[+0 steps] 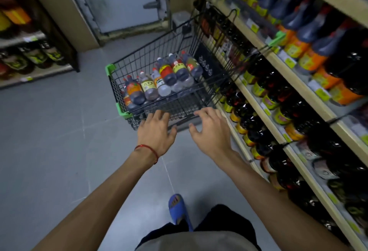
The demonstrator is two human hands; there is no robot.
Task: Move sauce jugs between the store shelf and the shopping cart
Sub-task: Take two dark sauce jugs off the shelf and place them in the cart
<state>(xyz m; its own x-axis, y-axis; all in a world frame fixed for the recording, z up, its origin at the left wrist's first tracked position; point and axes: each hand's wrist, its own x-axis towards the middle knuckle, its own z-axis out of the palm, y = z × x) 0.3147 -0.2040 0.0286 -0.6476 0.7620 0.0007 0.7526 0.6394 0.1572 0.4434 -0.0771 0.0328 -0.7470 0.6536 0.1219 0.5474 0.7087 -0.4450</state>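
Left hand point(155, 133) and right hand point(212, 131), fingers point(158, 116) spread and empty, hover at the shopping cart point(123, 112) rim. Sauce jugs point(166, 74) lie above them in frame, necks pointing away.

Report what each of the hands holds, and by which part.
Nothing is held. The left hand and right hand are open, fingers spread, by the shopping cart.

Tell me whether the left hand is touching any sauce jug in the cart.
Apart. The head view shows the left hand open at the near end of the cart, with bare wire mesh between it and the sauce jugs.
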